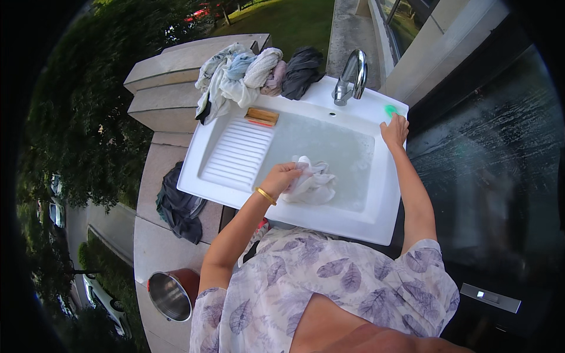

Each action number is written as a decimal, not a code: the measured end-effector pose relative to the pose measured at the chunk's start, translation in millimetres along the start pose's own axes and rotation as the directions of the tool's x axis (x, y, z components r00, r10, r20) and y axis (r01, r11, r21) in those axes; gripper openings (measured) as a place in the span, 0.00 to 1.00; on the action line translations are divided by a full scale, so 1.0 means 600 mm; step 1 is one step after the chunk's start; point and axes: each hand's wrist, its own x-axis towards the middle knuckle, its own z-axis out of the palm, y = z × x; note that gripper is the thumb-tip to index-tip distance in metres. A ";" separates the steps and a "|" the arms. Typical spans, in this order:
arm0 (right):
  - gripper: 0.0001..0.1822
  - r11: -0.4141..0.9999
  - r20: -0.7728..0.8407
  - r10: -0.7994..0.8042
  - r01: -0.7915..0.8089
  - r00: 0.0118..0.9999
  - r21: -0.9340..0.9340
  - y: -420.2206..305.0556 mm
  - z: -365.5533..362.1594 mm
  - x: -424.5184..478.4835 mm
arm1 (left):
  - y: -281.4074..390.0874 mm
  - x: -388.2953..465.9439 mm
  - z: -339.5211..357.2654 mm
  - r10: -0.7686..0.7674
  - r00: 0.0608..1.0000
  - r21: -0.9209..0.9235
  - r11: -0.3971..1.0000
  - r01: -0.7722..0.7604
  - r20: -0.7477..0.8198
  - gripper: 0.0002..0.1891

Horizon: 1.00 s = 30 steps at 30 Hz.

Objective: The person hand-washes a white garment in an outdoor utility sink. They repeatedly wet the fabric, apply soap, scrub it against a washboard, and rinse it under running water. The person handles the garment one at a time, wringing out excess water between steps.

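My left hand (282, 176), with a gold bracelet at the wrist, grips a wet white cloth (315, 185). The cloth is bunched and lies partly in the cloudy water (326, 141) of a white laundry sink (384, 216). At the sink's right back corner, my right hand (395, 131) has its fingertips on a small bright green object (390, 110), perhaps a bar of soap. The hand partly hides that object. A ribbed washboard (236, 152) forms the sink's left side, and a wooden-backed scrub brush (262, 116) rests at its upper end.
A chrome faucet (350, 77) rises from the back rim. Beside it are piled light clothes (234, 70) and a dark garment (302, 73). More dark clothing (178, 205) and a metal bucket (173, 294) sit on the stone ledge (165, 251) at left. Dark glass (485, 176) borders the right.
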 end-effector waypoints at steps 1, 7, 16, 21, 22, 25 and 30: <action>0.24 0.998 0.043 0.052 -0.050 0.998 -0.044 0.005 0.001 0.019 | -0.008 -0.002 0.001 0.042 0.999 0.026 0.999 -0.041 -0.034 0.17; 0.32 0.976 0.160 0.151 -0.122 0.975 -0.181 0.012 0.021 0.075 | -0.023 -0.020 0.007 0.304 0.927 0.154 0.949 -0.274 -0.219 0.16; 0.28 0.958 0.128 0.078 -0.038 0.989 -0.285 0.055 0.065 0.081 | -0.019 -0.035 -0.007 0.107 0.991 -0.454 0.881 -0.134 -0.086 0.24; 0.27 0.998 0.120 0.029 -0.022 0.992 -0.060 0.061 0.071 0.058 | -0.020 -0.030 -0.013 0.200 0.963 -0.813 0.581 0.035 0.183 0.35; 0.28 0.999 0.113 0.041 -0.041 0.993 0.002 0.038 0.063 0.038 | -0.021 -0.028 -0.012 0.210 0.960 -0.833 0.551 0.040 0.185 0.36; 0.31 0.922 0.057 -0.197 0.165 0.979 0.351 -0.053 0.041 -0.048 | -0.036 -0.008 -0.008 0.235 0.947 -0.865 0.496 0.078 0.220 0.38; 0.26 0.581 0.082 -0.616 0.381 0.783 0.719 -0.258 -0.108 -0.234 | -0.033 -0.001 0.013 0.265 0.937 -0.907 0.407 0.106 0.228 0.39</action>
